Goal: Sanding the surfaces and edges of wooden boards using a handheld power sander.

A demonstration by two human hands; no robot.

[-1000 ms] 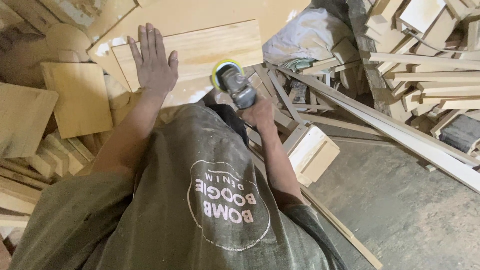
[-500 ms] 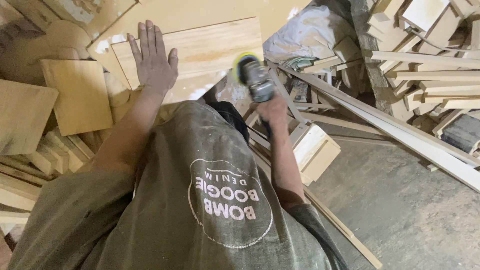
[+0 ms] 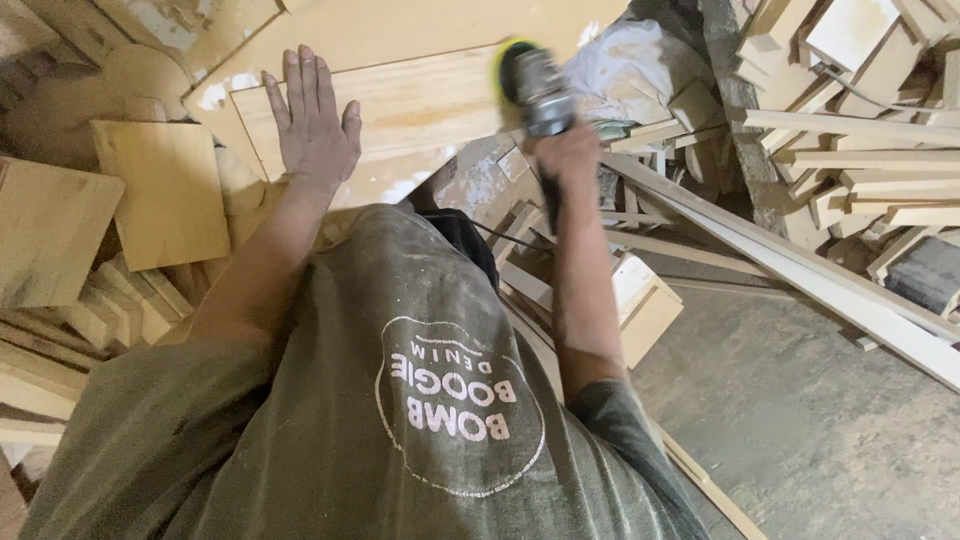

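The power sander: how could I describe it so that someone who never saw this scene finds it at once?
Start from the pale wooden board that the left hand presses flat. At that board's right end, the right hand grips a grey power sander. Its round yellow-rimmed pad is the only bright colour among the bare wood offcuts.

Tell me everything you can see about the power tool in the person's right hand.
The sander is a handheld power tool with a grey, dusty metal-looking body and a round pad edged in yellow-green at its front. The right hand grips its rear. The pad meets the right end of the pale wooden board, near the far corner, and the tool is tilted. The left hand lies flat on the same board, apart from the tool.
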